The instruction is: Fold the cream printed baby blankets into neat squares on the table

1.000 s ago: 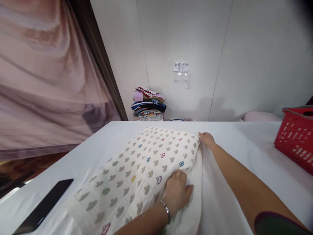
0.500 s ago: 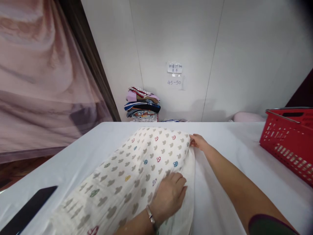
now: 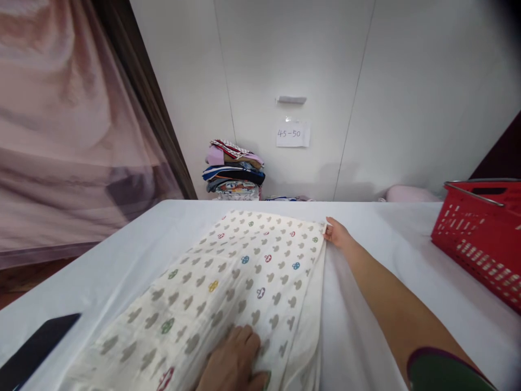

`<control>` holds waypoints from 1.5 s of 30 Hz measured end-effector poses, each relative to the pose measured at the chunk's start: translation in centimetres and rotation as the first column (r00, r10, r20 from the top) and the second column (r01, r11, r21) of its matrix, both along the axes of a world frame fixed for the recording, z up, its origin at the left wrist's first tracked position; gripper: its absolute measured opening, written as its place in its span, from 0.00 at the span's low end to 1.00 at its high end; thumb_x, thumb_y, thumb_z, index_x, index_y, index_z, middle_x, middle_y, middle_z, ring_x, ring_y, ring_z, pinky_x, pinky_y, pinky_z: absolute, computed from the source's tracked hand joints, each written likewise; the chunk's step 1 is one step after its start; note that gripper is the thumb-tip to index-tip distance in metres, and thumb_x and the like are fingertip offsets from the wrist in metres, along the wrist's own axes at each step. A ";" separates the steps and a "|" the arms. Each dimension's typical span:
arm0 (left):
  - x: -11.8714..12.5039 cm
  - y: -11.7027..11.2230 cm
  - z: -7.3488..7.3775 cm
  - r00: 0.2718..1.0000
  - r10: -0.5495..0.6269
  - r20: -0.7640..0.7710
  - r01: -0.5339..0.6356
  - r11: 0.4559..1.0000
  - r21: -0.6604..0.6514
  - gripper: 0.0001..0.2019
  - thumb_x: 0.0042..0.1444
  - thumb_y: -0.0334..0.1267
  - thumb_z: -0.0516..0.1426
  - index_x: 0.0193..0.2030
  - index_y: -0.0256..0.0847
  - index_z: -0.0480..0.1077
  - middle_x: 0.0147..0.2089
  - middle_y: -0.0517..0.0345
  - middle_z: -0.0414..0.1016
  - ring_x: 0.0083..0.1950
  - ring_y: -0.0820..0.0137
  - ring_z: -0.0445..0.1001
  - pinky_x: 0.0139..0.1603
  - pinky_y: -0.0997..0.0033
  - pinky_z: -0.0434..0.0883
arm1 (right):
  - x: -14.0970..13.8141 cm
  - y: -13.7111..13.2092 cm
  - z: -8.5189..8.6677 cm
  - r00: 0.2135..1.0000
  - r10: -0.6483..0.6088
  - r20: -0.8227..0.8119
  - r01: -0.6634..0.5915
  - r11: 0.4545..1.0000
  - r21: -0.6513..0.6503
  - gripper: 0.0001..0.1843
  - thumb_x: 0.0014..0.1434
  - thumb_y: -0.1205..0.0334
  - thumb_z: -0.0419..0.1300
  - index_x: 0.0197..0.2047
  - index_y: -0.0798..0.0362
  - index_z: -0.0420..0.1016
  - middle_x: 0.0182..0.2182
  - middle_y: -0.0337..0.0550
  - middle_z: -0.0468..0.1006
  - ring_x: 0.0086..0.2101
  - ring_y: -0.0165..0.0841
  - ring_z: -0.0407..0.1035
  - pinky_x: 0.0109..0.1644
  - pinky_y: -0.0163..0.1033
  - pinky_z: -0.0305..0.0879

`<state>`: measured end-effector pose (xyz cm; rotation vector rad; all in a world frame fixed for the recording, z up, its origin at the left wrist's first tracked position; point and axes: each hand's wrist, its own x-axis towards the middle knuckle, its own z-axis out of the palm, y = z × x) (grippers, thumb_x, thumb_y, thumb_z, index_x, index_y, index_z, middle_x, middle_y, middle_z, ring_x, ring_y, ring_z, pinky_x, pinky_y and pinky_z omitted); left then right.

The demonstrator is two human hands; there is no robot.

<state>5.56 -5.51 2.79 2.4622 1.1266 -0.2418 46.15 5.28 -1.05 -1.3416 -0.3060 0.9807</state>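
A cream-white cloth (image 3: 228,266) printed with grey and coloured mushrooms lies folded on the white-covered table (image 3: 362,271). At the cloth's far right corner, my right hand (image 3: 337,232) pinches the edge between thumb and fingers, lifting it slightly. My left hand (image 3: 234,361) rests on the near part of the cloth, fingers bent a little and thumb held apart; its wrist is out of frame. A plain white layer of the cloth shows along the right edge, below the printed layer.
A red plastic basket (image 3: 480,233) stands at the right. Near the left front edge lies a dark flat object (image 3: 38,350). Folded fabrics (image 3: 234,171) are stacked behind the table against the wall, near a paper label (image 3: 292,134). A pink curtain (image 3: 57,136) hangs at left.
My left hand has slid toward me and to the left over the cloth. My right hand has moved slightly right with the corner, and the far edge now looks straighter.
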 end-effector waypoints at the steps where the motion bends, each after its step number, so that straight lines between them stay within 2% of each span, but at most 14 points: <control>1: 0.0 0.0 0.2 1.000 -0.010 0.009 0.010 1.000 -0.011 0.06 0.47 0.38 0.54 0.32 0.42 0.67 0.41 0.56 0.69 0.43 0.65 0.66 0.43 0.66 0.62 | 0.1 0.1 0.2 1.000 0.011 0.017 -0.011 1.000 -0.001 0.18 0.58 0.57 0.53 0.52 0.49 0.59 0.30 0.40 0.75 0.21 0.26 0.66 0.19 0.29 0.63; 5: 0.1 0.4 1.9 0.992 0.013 0.123 0.011 0.981 -0.192 0.06 0.51 0.38 0.51 0.28 0.40 0.64 0.31 0.61 0.68 0.32 0.73 0.65 0.33 0.74 0.61 | 0.2 0.5 0.5 0.992 0.070 0.102 -0.066 0.997 -0.040 0.19 0.56 0.54 0.55 0.49 0.50 0.62 0.27 0.39 0.73 0.17 0.25 0.61 0.14 0.27 0.54; 9: 1.9 0.0 2.5 0.949 -0.001 0.314 0.143 0.892 -0.430 0.11 0.54 0.46 0.50 0.31 0.41 0.65 0.27 0.64 0.67 0.29 0.76 0.63 0.28 0.79 0.59 | 0.1 0.7 0.1 0.971 0.110 0.213 -0.094 0.992 -0.081 0.16 0.55 0.51 0.54 0.44 0.51 0.66 0.24 0.38 0.71 0.16 0.23 0.58 0.14 0.26 0.48; 13: 4.7 -1.2 0.9 0.953 -0.248 0.174 0.282 0.935 -0.213 0.10 0.54 0.42 0.51 0.31 0.39 0.69 0.34 0.57 0.72 0.34 0.70 0.68 0.33 0.74 0.62 | 0.4 1.0 -0.8 0.920 0.106 0.377 -0.048 0.986 -0.159 0.20 0.52 0.50 0.57 0.46 0.51 0.67 0.22 0.37 0.70 0.15 0.23 0.56 0.15 0.28 0.48; 16: 4.8 -1.6 0.2 0.946 -0.307 0.106 0.317 0.942 -0.108 0.13 0.56 0.43 0.50 0.30 0.39 0.70 0.34 0.54 0.73 0.34 0.68 0.69 0.34 0.71 0.64 | 0.9 1.0 -1.3 0.849 0.088 0.521 0.022 0.979 -0.201 0.25 0.51 0.52 0.58 0.51 0.52 0.66 0.26 0.40 0.73 0.20 0.27 0.63 0.21 0.32 0.58; 19: 2.4 -0.3 0.7 0.957 -0.181 0.226 0.191 0.981 -0.022 0.14 0.58 0.44 0.47 0.31 0.42 0.69 0.34 0.58 0.73 0.34 0.72 0.70 0.35 0.74 0.65 | 1.3 0.7 -1.4 0.755 0.090 0.650 0.072 0.973 -0.219 0.24 0.48 0.57 0.60 0.49 0.54 0.69 0.35 0.45 0.76 0.34 0.34 0.69 0.37 0.36 0.64; 22: -2.0 3.3 1.1 0.948 0.007 0.319 -0.076 0.976 0.203 0.13 0.59 0.44 0.46 0.40 0.43 0.68 0.42 0.56 0.71 0.43 0.70 0.69 0.45 0.71 0.65 | 1.9 0.6 -1.6 0.675 0.136 0.725 0.070 0.967 -0.246 0.24 0.47 0.59 0.59 0.48 0.57 0.70 0.43 0.51 0.73 0.46 0.42 0.65 0.51 0.43 0.57; 25: -7.7 7.8 0.8 0.898 0.303 0.319 -0.421 0.803 0.422 0.17 0.58 0.46 0.47 0.48 0.41 0.65 0.54 0.50 0.65 0.54 0.63 0.64 0.55 0.63 0.59 | 2.7 1.6 -2.2 0.477 0.331 0.814 0.068 0.910 -0.410 0.28 0.48 0.54 0.58 0.52 0.58 0.68 0.51 0.55 0.68 0.52 0.47 0.60 0.55 0.45 0.54; 27: -11.3 10.3 0.3 0.795 0.542 0.272 -0.604 0.670 0.432 0.22 0.56 0.49 0.46 0.52 0.39 0.63 0.57 0.47 0.62 0.57 0.58 0.61 0.55 0.59 0.58 | 3.1 2.7 -2.5 0.367 0.475 0.800 0.037 0.852 -0.522 0.30 0.49 0.51 0.57 0.54 0.59 0.66 0.53 0.55 0.67 0.52 0.47 0.61 0.54 0.45 0.56; 29: -13.8 12.0 -0.3 0.692 0.697 0.191 -0.709 0.603 0.366 0.27 0.55 0.53 0.45 0.54 0.36 0.61 0.58 0.44 0.61 0.57 0.55 0.61 0.54 0.57 0.59 | 3.2 3.9 -2.7 0.302 0.549 0.779 0.011 0.815 -0.579 0.31 0.49 0.50 0.57 0.53 0.59 0.66 0.51 0.56 0.68 0.50 0.47 0.63 0.52 0.44 0.58; 32: -15.5 13.2 -0.7 0.632 0.767 0.109 -0.754 0.575 0.317 0.29 0.52 0.56 0.45 0.51 0.33 0.63 0.54 0.40 0.65 0.55 0.53 0.63 0.51 0.58 0.61 | 2.9 5.1 -2.4 0.181 0.590 0.787 0.017 0.798 -0.603 0.27 0.44 0.54 0.61 0.48 0.58 0.71 0.48 0.55 0.71 0.48 0.46 0.65 0.48 0.42 0.61; 35: -15.6 13.8 -0.3 0.648 0.758 0.076 -0.748 0.615 0.251 0.25 0.50 0.54 0.48 0.44 0.33 0.66 0.44 0.43 0.71 0.46 0.56 0.69 0.42 0.63 0.64 | 2.4 5.7 -1.7 0.084 0.655 0.751 0.020 0.753 -0.658 0.17 0.40 0.56 0.63 0.35 0.56 0.75 0.40 0.53 0.76 0.44 0.47 0.68 0.42 0.41 0.63; 39: -15.4 14.7 0.5 0.661 0.746 0.087 -0.744 0.636 0.204 0.17 0.50 0.48 0.50 0.38 0.37 0.68 0.38 0.48 0.73 0.41 0.61 0.71 0.37 0.68 0.64 | 1.9 5.7 -0.7 0.111 0.721 0.684 -0.050 0.691 -0.721 0.09 0.38 0.58 0.63 0.17 0.54 0.70 0.25 0.51 0.76 0.34 0.46 0.71 0.34 0.40 0.62; 45: -16.0 15.1 0.1 0.641 0.761 0.099 -0.754 0.601 0.264 0.14 0.50 0.46 0.50 0.37 0.39 0.67 0.37 0.50 0.73 0.41 0.60 0.71 0.35 0.68 0.64 | 1.7 4.8 -0.1 0.193 0.664 0.723 -0.090 0.745 -0.661 0.05 0.38 0.62 0.62 0.21 0.54 0.71 0.27 0.48 0.77 0.33 0.42 0.71 0.31 0.37 0.63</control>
